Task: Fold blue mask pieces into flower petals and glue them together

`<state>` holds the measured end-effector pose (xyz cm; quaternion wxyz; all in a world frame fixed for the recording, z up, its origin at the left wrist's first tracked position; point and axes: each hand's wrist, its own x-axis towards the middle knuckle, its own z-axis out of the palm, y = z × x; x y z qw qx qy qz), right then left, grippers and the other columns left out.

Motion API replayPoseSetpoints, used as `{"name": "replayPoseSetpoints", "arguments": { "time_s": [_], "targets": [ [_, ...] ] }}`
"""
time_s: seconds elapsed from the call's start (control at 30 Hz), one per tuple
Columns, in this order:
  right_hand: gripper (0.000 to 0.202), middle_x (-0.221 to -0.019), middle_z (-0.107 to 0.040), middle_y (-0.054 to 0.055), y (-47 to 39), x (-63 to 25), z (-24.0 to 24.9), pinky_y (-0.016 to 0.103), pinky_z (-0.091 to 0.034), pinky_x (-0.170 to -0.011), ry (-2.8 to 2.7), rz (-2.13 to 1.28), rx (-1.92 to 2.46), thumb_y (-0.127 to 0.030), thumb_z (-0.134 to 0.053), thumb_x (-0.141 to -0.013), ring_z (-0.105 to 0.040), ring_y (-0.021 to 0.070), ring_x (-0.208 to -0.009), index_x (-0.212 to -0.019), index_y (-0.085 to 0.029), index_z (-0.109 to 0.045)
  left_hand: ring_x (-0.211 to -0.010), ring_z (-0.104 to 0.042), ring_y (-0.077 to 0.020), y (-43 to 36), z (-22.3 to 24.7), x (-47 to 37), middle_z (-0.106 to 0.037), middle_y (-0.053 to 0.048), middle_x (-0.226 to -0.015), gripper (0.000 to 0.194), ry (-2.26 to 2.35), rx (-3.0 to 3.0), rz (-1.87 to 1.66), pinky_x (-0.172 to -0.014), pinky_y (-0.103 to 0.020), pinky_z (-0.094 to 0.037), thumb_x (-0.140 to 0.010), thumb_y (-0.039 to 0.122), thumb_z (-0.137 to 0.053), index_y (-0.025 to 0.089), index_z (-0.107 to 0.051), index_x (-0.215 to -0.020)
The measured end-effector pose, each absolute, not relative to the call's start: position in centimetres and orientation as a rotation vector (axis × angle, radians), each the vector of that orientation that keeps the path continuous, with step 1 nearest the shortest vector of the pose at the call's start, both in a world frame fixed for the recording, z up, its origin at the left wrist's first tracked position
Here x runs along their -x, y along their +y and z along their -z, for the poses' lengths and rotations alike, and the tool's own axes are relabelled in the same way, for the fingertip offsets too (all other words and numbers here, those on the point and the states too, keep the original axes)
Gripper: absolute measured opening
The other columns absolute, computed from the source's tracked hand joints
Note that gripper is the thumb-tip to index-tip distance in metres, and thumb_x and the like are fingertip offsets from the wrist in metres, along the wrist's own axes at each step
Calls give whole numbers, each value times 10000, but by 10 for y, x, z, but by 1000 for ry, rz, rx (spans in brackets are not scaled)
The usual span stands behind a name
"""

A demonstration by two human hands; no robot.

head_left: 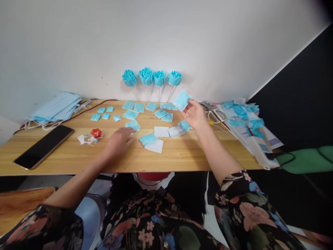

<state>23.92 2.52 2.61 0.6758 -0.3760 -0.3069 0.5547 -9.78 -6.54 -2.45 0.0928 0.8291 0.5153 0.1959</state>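
Note:
My right hand (194, 114) is raised over the back of the table, its thumb and fingers pinching a square blue fabric piece (182, 100). On the left, my left hand (120, 140) rests low on the wood with its fingers stretched out, holding nothing that I can see. Its fingertips reach the edge of a blue square (132, 125) lying flat. Between the hands lie more cut squares, some blue side up (147, 139) and some showing a white side (161, 131). Behind them, several blue fabric flowers (146, 76) on thin sticks lean against the wall.
At left are a stack of blue face masks (56, 107), a phone (44, 146), small folded blue pieces (105, 116) and a red scrap (96, 133). Scissors (216, 116), blue scraps (243, 113), a clear plastic box (261, 152) and a green object (307, 161) are at right.

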Motion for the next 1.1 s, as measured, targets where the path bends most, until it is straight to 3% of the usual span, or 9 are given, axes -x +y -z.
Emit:
{"name": "replayPoseSetpoints", "arguments": {
  "time_s": [0.23, 0.37, 0.57, 0.7, 0.83, 0.97, 1.1],
  "targets": [
    [45, -764, -724, -41, 24, -231, -18, 274, -627, -779, -542, -1383, 792, -207, -625, -830, -709, 124, -753, -851, -227, -590, -1361, -546, -282, -31, 13, 25, -611, -133, -1448, 417, 1199, -2533, -526, -1158, -486, -400, -950, 307, -499, 158, -645, -1312],
    [114, -736, -709, -52, 30, -230, -11, 259, -630, -718, -579, -1397, 778, -231, -676, -808, -703, 124, -719, -848, -236, -569, -1349, -552, -277, -11, 1, 34, -629, -123, -1426, 414, 1333, -2508, -689, -1160, -480, -396, -954, 277, -472, 166, -647, -1313],
    [164, -730, -716, -55, 32, -232, 4, 283, -631, -716, -576, -1389, 729, -240, -708, -766, -712, 136, -726, -827, -242, -556, -1272, -602, -351, 18, 7, 67, -674, -161, -1352, 447, 1762, -2305, -537, -1103, -503, -449, -905, 216, -476, 112, -671, -1294],
    [156, -757, -734, -40, 25, -229, 10, 294, -631, -733, -580, -1409, 699, -230, -712, -749, -718, 144, -743, -838, -234, -583, -1297, -590, -312, 20, 10, 51, -640, -143, -1408, 491, 1523, -2341, -609, -1118, -464, -445, -942, 266, -443, 118, -605, -1381],
    [157, -785, -745, -39, 18, -228, 9, 280, -627, -721, -575, -1424, 658, -211, -709, -739, -721, 141, -768, -840, -233, -591, -1340, -552, -292, 37, 0, 48, -629, -149, -1415, 453, 1527, -2371, -749, -1173, -450, -383, -929, 234, -455, 115, -638, -1326],
    [165, -776, -747, -49, 16, -230, 7, 300, -636, -756, -586, -1404, 660, -227, -727, -746, -726, 142, -766, -833, -236, -587, -1220, -630, -317, 57, -7, 69, -702, -180, -1285, 455, 1788, -2105, -820, -1090, -458, -449, -928, 220, -423, 89, -656, -1297],
    [131, -772, -756, -51, 17, -231, 6, 310, -643, -780, -495, -1398, 638, -197, -717, -757, -722, 130, -730, -819, -223, -605, -956, -711, -220, 56, -4, 74, -742, -137, -1159, 453, 1639, -1845, -931, -929, -356, -548, -924, 250, -445, 104, -642, -1305]
  ]
}}
